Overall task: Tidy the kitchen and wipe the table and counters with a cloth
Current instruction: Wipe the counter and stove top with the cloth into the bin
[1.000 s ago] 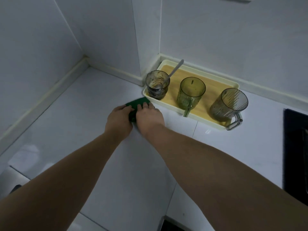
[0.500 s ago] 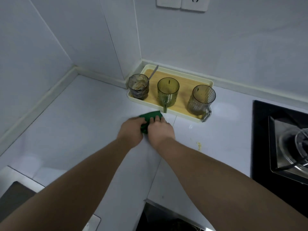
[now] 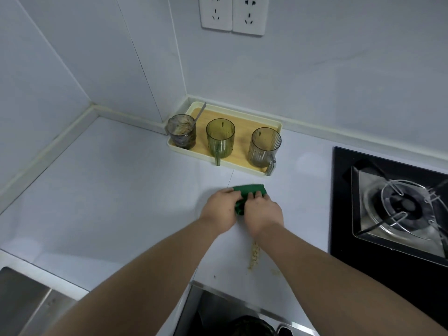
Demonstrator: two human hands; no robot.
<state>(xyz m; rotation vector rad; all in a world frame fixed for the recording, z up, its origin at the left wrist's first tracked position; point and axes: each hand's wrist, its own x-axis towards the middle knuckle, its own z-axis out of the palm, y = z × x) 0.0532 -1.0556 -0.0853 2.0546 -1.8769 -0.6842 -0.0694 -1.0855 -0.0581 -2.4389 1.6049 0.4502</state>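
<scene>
Both my hands are on the green cloth (image 3: 251,189). My left hand (image 3: 219,209) holds the left end of it, with the fingers bent over the edge. My right hand (image 3: 263,214) holds the right part, and its fingers curl over the top of the cloth. The cloth is bunched up between my two hands. It lies flat on the white counter (image 3: 121,190), and my hands press it down there.

Just past the cloth, near the wall, sits a tray (image 3: 278,124) with a wood-colored bottom. The cloth is near the tray but does not touch it. Three cups stand on the tray in a row. The dirty glass (image 3: 181,132) on the left has a spoon (image 3: 200,112) sticking out of it. The green cup (image 3: 220,138) is in the middle. The grey cup (image 3: 264,146) is on the right. Both cup handles point toward me.

Some crumbs (image 3: 254,254) lie on the counter under my right arm, close to my wrist.

The black stove (image 3: 400,207) is to my right. A metal sink (image 3: 21,299) shows at the bottom left corner. Two white wall sockets (image 3: 232,14) are high up on the wall.
</scene>
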